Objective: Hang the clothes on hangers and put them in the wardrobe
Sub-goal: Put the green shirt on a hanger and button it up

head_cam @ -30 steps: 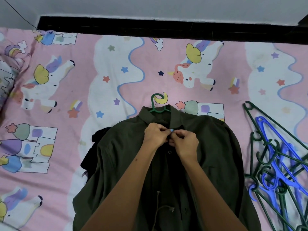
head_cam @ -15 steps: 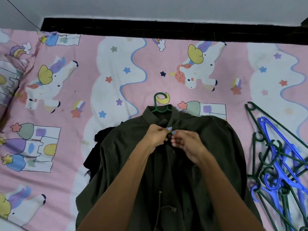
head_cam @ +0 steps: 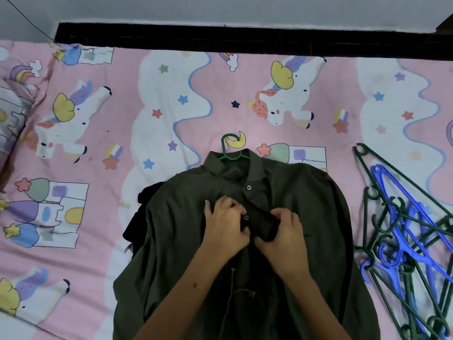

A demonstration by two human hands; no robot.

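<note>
A dark olive shirt (head_cam: 186,217) lies front-up on the bed, with a green hanger (head_cam: 229,149) inside it; only the hook sticks out past the collar. The top button (head_cam: 248,187) is fastened. My left hand (head_cam: 224,229) pinches the left side of the placket at the second button (head_cam: 246,217). My right hand (head_cam: 284,239) grips the folded-back right placket edge just beside it. A drawstring (head_cam: 235,298) hangs lower down on the shirt front.
The pink unicorn bedsheet (head_cam: 98,192) covers the bed. A heap of spare green and blue hangers (head_cam: 411,241) lies at the right. A black garment (head_cam: 137,217) pokes out under the shirt's left side. The dark bed frame (head_cam: 245,38) runs along the far edge.
Both hands have moved down the shirt front from the top button near the collar to the second button. The top button now shows fastened.
</note>
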